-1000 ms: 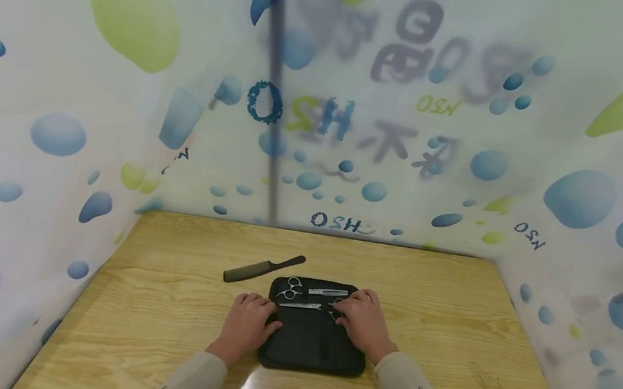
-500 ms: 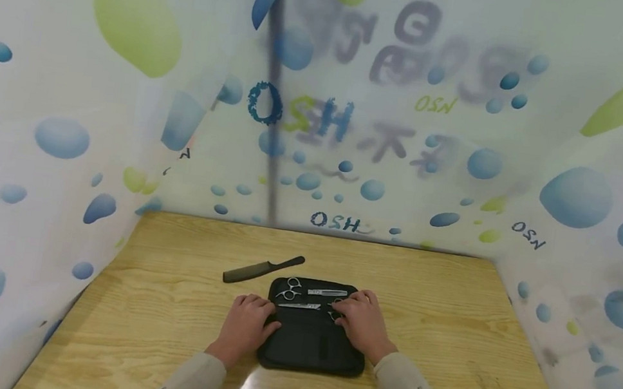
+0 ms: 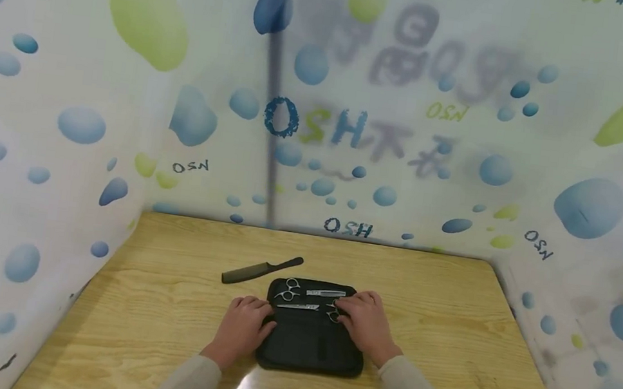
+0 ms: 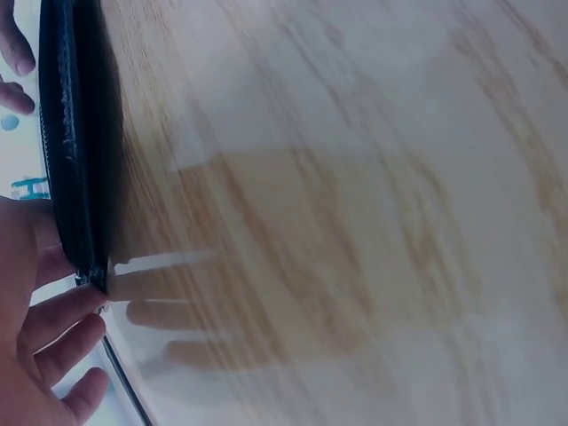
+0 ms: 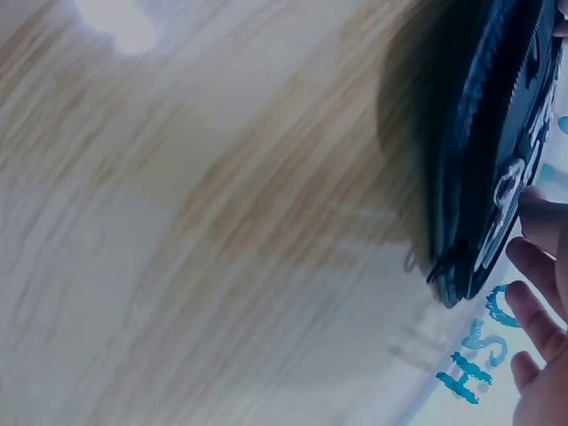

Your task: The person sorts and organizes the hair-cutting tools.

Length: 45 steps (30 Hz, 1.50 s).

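Observation:
A black zip case point(image 3: 299, 345) lies open-flat on the table in the head view. Two silver pairs of scissors sit in its far half. The upper pair point(image 3: 325, 293) has its finger rings at left, the lower scissors point(image 3: 298, 306) at right. At the case's left edge rests my left hand point(image 3: 243, 325), thumb over the rim; in the left wrist view its fingers point(image 4: 67, 319) touch the zipped corner. My right hand point(image 3: 370, 322) rests at the right edge beside the lower rings, partly covering them. Its lower fingers point(image 5: 537, 315) are spread apart from the case in the right wrist view.
A dark comb point(image 3: 255, 272) with a handle lies just beyond the case's far left corner. The wooden table point(image 3: 437, 307) is bordered at the back and sides by a printed curtain point(image 3: 379, 216).
The head view has shifted slightly. Both hands stay at the case's sides; the right fingers uncover a little more of the lower scissors' rings. Case and comb lie as before.

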### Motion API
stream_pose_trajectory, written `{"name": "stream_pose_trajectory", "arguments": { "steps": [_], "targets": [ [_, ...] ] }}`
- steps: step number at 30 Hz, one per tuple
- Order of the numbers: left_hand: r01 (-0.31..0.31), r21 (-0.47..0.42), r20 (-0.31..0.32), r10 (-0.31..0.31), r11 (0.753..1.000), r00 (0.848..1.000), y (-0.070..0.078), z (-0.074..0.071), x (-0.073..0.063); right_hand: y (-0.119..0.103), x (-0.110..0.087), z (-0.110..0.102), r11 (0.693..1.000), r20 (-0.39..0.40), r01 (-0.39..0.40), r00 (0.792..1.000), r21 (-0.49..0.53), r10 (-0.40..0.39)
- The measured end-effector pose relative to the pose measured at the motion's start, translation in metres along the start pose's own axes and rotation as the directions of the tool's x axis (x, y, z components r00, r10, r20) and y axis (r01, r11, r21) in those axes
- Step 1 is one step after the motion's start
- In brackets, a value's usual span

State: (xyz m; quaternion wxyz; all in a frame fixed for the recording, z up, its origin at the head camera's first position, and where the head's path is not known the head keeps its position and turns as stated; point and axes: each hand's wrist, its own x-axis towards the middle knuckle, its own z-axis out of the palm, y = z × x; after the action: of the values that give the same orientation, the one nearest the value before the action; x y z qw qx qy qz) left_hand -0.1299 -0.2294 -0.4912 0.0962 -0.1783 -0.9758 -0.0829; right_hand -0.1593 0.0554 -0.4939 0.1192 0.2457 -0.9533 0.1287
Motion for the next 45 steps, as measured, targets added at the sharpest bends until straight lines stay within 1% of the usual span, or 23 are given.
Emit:
{"name": "stream_pose_trajectory", "arguments": {
  "steps": [2, 6, 9, 11, 13, 16, 18, 20, 25, 27, 32, 34, 36, 40, 43, 45],
  "targets": [
    [-0.002, 0.002, 0.004, 0.002, 1.000, 1.000, -0.001, 0.000, 0.000, 0.003, -0.001, -0.002, 1.000, -0.006, -0.014, 1.000, 0.002, 0.014],
    [-0.006, 0.008, 0.018, 0.006, 1.000, 1.000, -0.004, -0.001, -0.001, 0.011, -0.003, -0.006, 0.998, 0.016, -0.054, 0.998, -0.012, 0.055],
    [-0.005, 0.007, 0.018, 0.005, 1.000, 1.000, -0.005, -0.001, -0.001, 0.018, -0.006, -0.009, 0.997, 0.030, -0.071, 0.997, -0.030, 0.072],
    [-0.003, 0.000, 0.012, 0.003, 1.000, 1.000, -0.006, -0.001, 0.000, 0.022, -0.009, -0.011, 0.997, 0.024, -0.077, 0.997, -0.032, 0.077],
    [-0.004, -0.012, -0.005, 0.004, 1.000, 1.000, -0.007, -0.001, 0.002, 0.027, -0.013, -0.013, 0.997, 0.007, -0.079, 0.997, -0.024, 0.080],
    [-0.012, -0.025, -0.053, 0.011, 1.000, 0.999, -0.009, -0.002, 0.005, 0.033, -0.020, -0.015, 0.996, -0.008, -0.088, 0.996, -0.015, 0.088],
    [-0.005, -0.026, -0.080, 0.002, 1.000, 0.997, -0.012, -0.003, 0.007, 0.037, -0.024, -0.015, 0.995, -0.017, -0.093, 0.996, -0.016, 0.093],
    [0.003, -0.011, -0.116, -0.004, 1.000, 0.993, -0.017, -0.005, 0.010, 0.039, -0.027, -0.016, 0.995, -0.019, -0.102, 0.995, -0.019, 0.101],
    [0.034, 0.051, -0.157, -0.026, 0.998, 0.987, -0.032, -0.010, 0.020, 0.044, -0.035, -0.016, 0.993, -0.028, -0.116, 0.993, -0.025, 0.116],
    [0.045, 0.073, -0.150, -0.033, 0.996, 0.988, -0.038, -0.013, 0.024, 0.045, -0.038, -0.016, 0.992, -0.026, -0.123, 0.992, -0.029, 0.122],
    [0.063, 0.135, -0.101, -0.049, 0.989, 0.994, -0.051, -0.020, 0.033, 0.048, -0.044, -0.018, 0.991, -0.027, -0.125, 0.992, -0.042, 0.124],
    [0.069, 0.157, -0.067, -0.059, 0.985, 0.996, -0.055, -0.022, 0.035, 0.049, -0.046, -0.019, 0.991, -0.028, -0.125, 0.992, -0.048, 0.123],
    [0.083, 0.158, -0.028, -0.080, 0.984, 0.996, -0.058, -0.023, 0.037, 0.050, -0.048, -0.019, 0.991, -0.026, -0.129, 0.991, -0.047, 0.128],
    [0.136, 0.139, 0.047, -0.143, 0.981, 0.989, -0.063, -0.024, 0.039, 0.051, -0.050, -0.020, 0.990, -0.019, -0.140, 0.990, -0.034, 0.139],
    [0.164, 0.125, 0.073, -0.174, 0.978, 0.982, -0.066, -0.023, 0.040, 0.052, -0.051, -0.020, 0.989, -0.015, -0.143, 0.990, -0.030, 0.143],
    [0.173, 0.122, 0.085, -0.184, 0.977, 0.979, -0.067, -0.022, 0.041, 0.052, -0.053, -0.020, 0.989, -0.013, -0.145, 0.989, -0.031, 0.145]
  ]
}}
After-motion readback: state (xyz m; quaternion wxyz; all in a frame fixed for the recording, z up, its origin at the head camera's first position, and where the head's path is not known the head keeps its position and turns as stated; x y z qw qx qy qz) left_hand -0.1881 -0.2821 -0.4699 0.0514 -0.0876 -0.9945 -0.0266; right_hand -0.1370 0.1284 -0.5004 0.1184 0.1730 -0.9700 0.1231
